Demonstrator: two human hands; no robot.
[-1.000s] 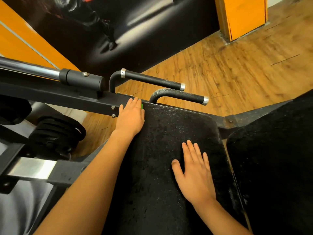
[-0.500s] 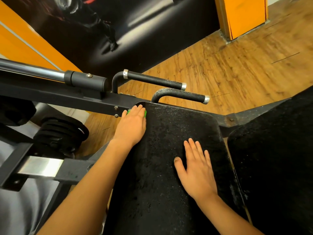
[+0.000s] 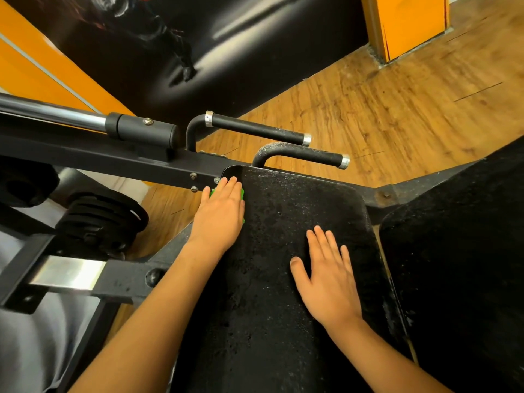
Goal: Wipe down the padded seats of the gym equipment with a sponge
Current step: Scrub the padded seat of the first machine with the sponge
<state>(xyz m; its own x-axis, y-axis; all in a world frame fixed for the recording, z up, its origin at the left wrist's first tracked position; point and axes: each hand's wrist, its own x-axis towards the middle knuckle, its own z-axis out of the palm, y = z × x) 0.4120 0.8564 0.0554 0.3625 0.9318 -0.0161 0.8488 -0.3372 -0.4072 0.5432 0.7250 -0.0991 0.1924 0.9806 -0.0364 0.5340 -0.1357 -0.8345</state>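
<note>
Currently left hand (image 3: 219, 215) lies flat, fingers straight, pressing green sponge (image 3: 242, 194) onto far-left edge of black padded seat (image 3: 272, 293); right hand (image 3: 330, 282) rests flat mid-seat, fingers spread.

Wooden floor (image 3: 397, 114), orange pillar (image 3: 411, 24), two black handles (image 3: 255, 129), stacked weight plates (image 3: 99, 219), chrome bar (image 3: 56, 114)
</note>
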